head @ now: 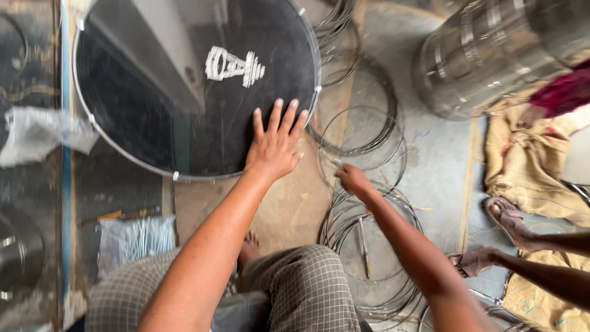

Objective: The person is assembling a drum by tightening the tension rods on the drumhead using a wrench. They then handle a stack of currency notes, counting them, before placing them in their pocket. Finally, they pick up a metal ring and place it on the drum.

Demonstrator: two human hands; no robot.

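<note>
My left hand [275, 144] lies flat with spread fingers on the lower right part of a large round black disc [153, 110] with a thin metal rim and a white mark. My right hand [353, 179] reaches down to a pile of thin wire rings [362, 141] on the floor; its fingers are curled at one ring, and whether they grip it cannot be told. My legs in checked cloth [301, 289] fill the bottom middle.
Stacked metal drum shells [485, 55] stand at the upper right. Burlap sacking [528, 166] lies at the right. Another person's foot [507, 218] and hand [476, 261] are at the right edge. A clear plastic bag of small metal parts [135, 240] sits at the lower left.
</note>
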